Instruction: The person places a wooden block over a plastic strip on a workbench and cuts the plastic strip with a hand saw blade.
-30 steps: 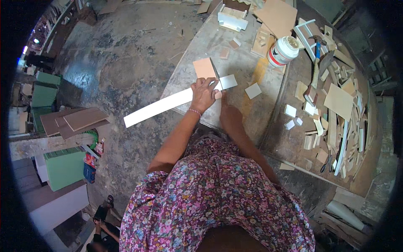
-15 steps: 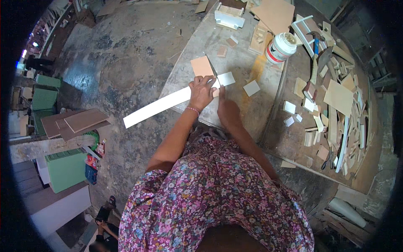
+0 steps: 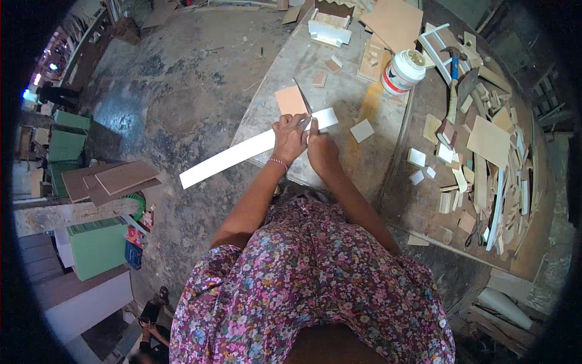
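A long white strip [image 3: 233,156] slants across the near left edge of the table, its left end jutting out past the edge. My left hand [image 3: 290,141] presses down on the strip with bent fingers. Close beside it, my right hand [image 3: 323,151] is closed, with the index finger pointing at the strip; what it grips, if anything, is hidden. Under the left fingertips, a thin dark straight-edged piece [image 3: 302,96] runs away from me across the strip. A square tan piece [image 3: 290,100] lies along its left side. The strip's right end [image 3: 326,116] shows beyond my fingers.
A pale square [image 3: 362,131] lies right of my hands. Farther off are a white tub [image 3: 403,71], small tan blocks [image 3: 319,79] and a white wooden piece [image 3: 329,29]. A hammer [image 3: 453,82] and wood offcuts [image 3: 512,158] crowd the right side. Another person [image 3: 156,330] is at lower left.
My right hand has moved slightly left and up, closer to my left hand, with its index finger now beside the left fingertips. The left hand stays on the strip.
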The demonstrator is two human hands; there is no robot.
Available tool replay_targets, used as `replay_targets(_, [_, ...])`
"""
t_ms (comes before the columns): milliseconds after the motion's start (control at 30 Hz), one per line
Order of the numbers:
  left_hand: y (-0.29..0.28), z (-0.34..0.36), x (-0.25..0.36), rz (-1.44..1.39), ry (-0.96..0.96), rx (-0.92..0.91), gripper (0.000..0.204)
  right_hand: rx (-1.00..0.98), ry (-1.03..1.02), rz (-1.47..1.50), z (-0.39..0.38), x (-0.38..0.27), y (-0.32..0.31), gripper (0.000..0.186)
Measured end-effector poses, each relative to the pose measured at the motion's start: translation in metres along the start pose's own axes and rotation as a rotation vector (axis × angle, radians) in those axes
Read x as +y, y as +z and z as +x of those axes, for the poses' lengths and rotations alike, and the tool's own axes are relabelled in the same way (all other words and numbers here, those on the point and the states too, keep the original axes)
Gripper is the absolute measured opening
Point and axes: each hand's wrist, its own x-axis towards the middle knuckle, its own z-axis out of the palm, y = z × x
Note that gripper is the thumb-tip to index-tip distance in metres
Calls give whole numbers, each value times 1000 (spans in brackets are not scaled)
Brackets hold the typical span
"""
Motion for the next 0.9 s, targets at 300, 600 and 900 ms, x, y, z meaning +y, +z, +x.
replay_targets(300, [-3, -4, 0, 19, 2, 21, 33, 4, -53, -16, -10, 3, 1, 51])
replay_targets(600, [0, -5, -6, 17, -11, 16, 33, -143, -36, -60, -23, 0, -16, 45])
replay_targets(900, [-7, -7, -6, 118, -72, -54, 37, -43, -127, 26, -24, 3, -7, 47])
